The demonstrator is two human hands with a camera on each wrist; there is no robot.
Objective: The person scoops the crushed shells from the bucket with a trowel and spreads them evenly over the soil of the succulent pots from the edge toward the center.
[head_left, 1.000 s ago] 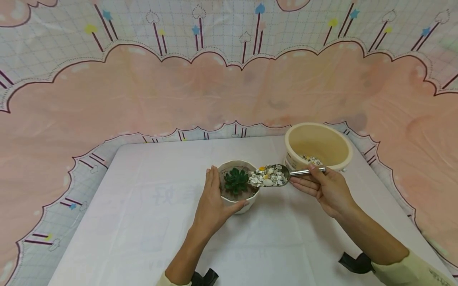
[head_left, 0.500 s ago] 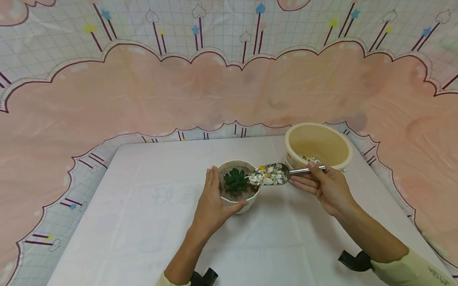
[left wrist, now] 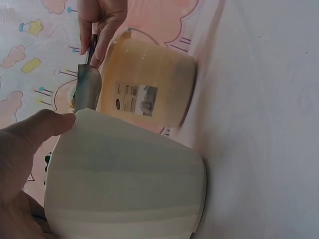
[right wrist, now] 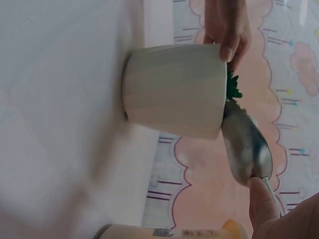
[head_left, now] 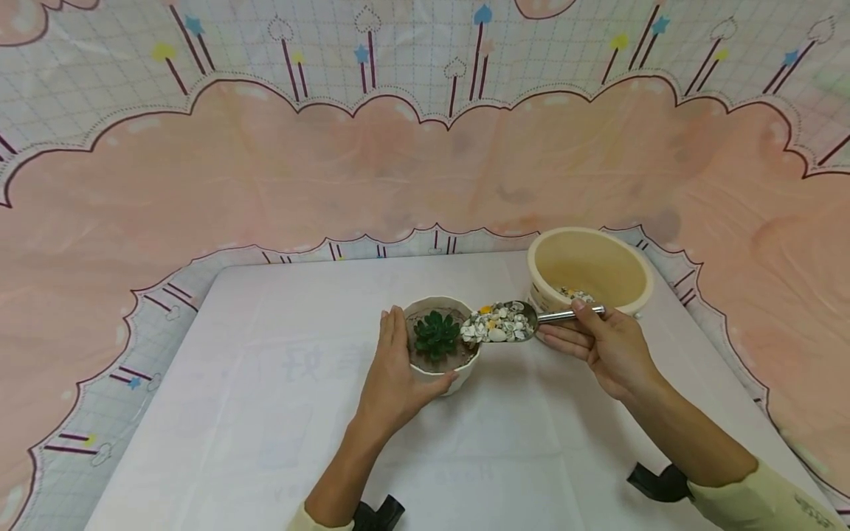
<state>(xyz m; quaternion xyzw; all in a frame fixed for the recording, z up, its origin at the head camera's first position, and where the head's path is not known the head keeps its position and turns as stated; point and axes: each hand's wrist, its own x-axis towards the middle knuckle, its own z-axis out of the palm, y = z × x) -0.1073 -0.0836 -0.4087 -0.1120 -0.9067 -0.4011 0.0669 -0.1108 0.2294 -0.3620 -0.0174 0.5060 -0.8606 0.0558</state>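
Observation:
A white faceted flower pot (head_left: 451, 382) stands on the table with a green succulent (head_left: 436, 335) in grey-brown soil. My left hand (head_left: 396, 383) grips it at the rim, thumb on the near side and fingers along the left. In my right hand (head_left: 614, 354) is the handle of a metal scoop (right wrist: 248, 149), pinched between thumb and fingers. White and orange pebble- or shell-like bits (head_left: 496, 323) heap the scoop. Its tip reaches the pot's right rim beside the succulent. The left wrist view shows the pot's side (left wrist: 124, 174) and the scoop's underside (left wrist: 88, 87).
Behind my right hand stands a cream bucket (head_left: 591, 254) with more of the same bits (head_left: 576, 295) inside; its label (left wrist: 135, 98) faces the left wrist camera. A white-covered table (head_left: 265, 413) lies beneath everything, with a patterned cloth (head_left: 425, 169) behind.
The scoop's bowl has risen very slightly at the pot's right rim. Both hands keep their holds, and the pot stays in place.

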